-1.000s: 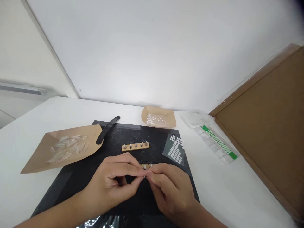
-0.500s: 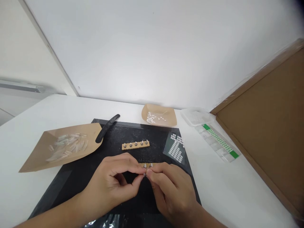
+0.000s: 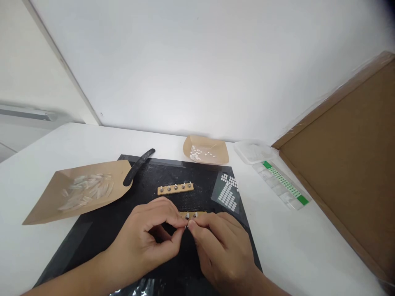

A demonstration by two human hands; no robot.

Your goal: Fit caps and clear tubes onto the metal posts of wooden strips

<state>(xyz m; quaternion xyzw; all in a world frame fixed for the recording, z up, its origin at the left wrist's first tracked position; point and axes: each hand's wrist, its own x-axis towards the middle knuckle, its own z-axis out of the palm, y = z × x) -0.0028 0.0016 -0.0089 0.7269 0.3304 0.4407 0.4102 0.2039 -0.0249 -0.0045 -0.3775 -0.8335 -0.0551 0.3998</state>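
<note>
Left of frame: brown paper tray (image 3: pixel 49 201) holding clear slender pieces (image 3: pixel 88 190). Beside it, a black curved strip (image 3: pixel 138 166) lying across the upper left corner of the black mat (image 3: pixel 101 222). Centre: wooden strip with five metal studs (image 3: pixel 175 188). Lower centre: left hand (image 3: pixel 148 240) and right hand (image 3: pixel 220 250), fingertips pinched together on a tiny piece at a second wooden strip (image 3: pixel 197 214), partly hidden. Right of centre: sheet of white dots (image 3: pixel 227 192); small paper tray (image 3: pixel 216 153); green-edged clear strip (image 3: pixel 282 183). Far right: brown board (image 3: pixel 348 164).
</note>
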